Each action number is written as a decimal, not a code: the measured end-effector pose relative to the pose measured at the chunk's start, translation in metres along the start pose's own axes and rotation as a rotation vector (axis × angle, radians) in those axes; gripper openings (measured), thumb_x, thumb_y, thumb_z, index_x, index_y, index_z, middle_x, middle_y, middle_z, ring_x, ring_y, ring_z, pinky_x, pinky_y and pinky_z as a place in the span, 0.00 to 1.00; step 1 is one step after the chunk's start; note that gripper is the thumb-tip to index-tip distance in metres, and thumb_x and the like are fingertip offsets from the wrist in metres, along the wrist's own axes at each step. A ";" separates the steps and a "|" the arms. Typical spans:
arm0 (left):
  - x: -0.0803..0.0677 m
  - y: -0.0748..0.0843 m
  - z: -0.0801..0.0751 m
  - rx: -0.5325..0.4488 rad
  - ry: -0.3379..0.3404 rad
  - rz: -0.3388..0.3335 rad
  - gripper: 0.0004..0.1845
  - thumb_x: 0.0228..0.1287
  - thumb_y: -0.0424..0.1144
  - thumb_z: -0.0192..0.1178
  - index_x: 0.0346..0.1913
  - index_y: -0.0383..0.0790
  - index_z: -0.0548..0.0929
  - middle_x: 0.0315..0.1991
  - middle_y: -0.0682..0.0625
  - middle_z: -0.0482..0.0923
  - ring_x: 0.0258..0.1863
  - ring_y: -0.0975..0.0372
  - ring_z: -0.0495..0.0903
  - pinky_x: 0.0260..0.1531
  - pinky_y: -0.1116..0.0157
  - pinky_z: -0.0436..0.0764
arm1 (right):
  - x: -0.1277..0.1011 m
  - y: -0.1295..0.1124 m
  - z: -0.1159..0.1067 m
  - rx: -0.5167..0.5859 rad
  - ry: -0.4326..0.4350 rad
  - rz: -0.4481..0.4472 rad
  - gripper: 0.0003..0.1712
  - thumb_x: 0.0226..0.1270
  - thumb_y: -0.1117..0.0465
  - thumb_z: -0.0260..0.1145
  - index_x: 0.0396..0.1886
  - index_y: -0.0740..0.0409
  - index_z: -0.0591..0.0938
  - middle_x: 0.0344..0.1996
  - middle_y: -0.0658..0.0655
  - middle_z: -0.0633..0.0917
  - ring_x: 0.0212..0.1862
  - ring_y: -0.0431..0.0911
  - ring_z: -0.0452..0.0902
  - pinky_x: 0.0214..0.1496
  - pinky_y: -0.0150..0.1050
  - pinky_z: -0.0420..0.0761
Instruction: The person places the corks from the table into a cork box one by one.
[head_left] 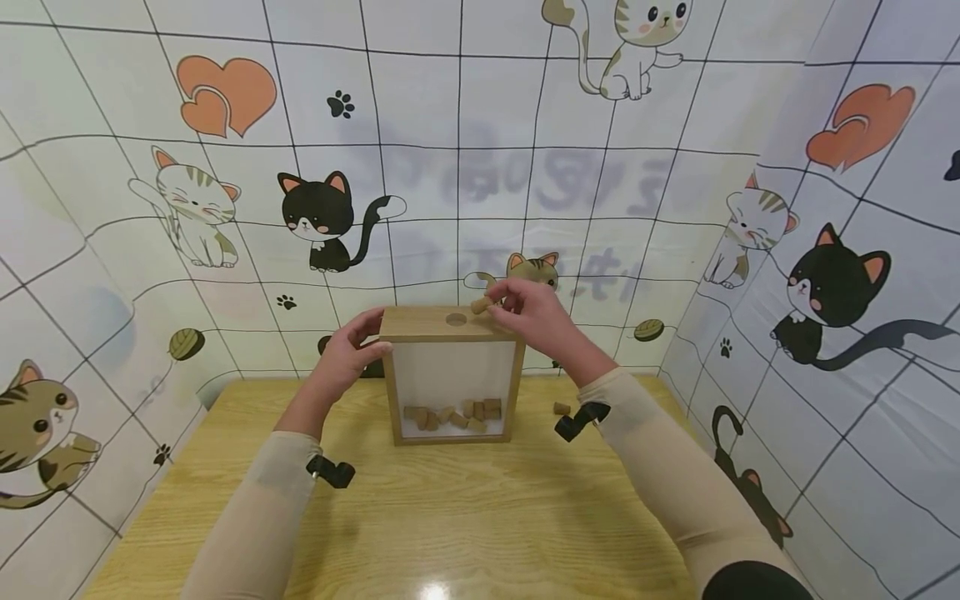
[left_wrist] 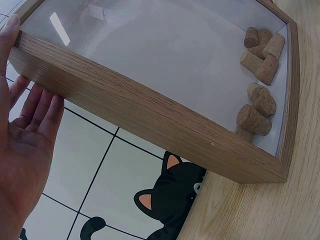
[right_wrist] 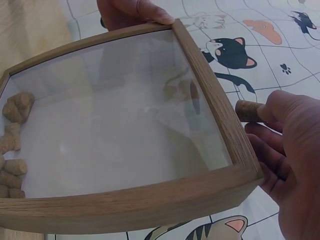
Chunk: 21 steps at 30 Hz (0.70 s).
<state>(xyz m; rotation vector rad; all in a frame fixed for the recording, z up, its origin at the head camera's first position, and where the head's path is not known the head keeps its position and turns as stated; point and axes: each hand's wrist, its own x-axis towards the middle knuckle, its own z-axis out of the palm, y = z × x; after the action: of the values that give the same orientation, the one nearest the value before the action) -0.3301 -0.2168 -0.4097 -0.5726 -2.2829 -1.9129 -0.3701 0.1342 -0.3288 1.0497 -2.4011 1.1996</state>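
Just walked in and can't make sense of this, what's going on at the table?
A person is feeding corks into a glass-fronted wooden box standing on the wooden table. Their left hand steadies the box's top corner. Their right hand pinches a cork just beside the round hole in the top. Several corks lie inside, and one loose cork sits on the table.

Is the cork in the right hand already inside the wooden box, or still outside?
Outside: the right hand pinches the cork above the box, beside its top hole.
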 end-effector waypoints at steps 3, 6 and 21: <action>0.000 0.001 0.000 0.005 0.001 0.003 0.37 0.69 0.39 0.67 0.77 0.40 0.63 0.66 0.41 0.70 0.65 0.56 0.70 0.62 0.69 0.74 | 0.005 -0.003 0.003 -0.011 -0.012 -0.010 0.09 0.72 0.59 0.67 0.49 0.51 0.85 0.33 0.50 0.85 0.30 0.44 0.78 0.29 0.40 0.78; 0.000 0.002 0.000 0.011 0.002 -0.004 0.38 0.69 0.39 0.67 0.77 0.40 0.63 0.66 0.41 0.70 0.65 0.58 0.70 0.62 0.68 0.74 | 0.009 -0.005 0.007 -0.021 -0.032 -0.006 0.09 0.72 0.60 0.67 0.49 0.51 0.85 0.33 0.51 0.85 0.31 0.43 0.78 0.29 0.40 0.78; 0.000 0.002 0.000 0.006 0.003 0.001 0.37 0.68 0.37 0.67 0.76 0.39 0.64 0.65 0.41 0.72 0.63 0.60 0.72 0.65 0.66 0.72 | 0.023 -0.010 0.019 -0.115 -0.120 -0.053 0.08 0.73 0.59 0.65 0.49 0.50 0.84 0.33 0.49 0.85 0.33 0.41 0.79 0.31 0.39 0.79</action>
<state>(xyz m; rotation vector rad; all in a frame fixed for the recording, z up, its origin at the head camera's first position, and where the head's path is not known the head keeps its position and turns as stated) -0.3298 -0.2162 -0.4079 -0.5693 -2.2855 -1.9048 -0.3771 0.1044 -0.3230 1.1712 -2.4814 0.9955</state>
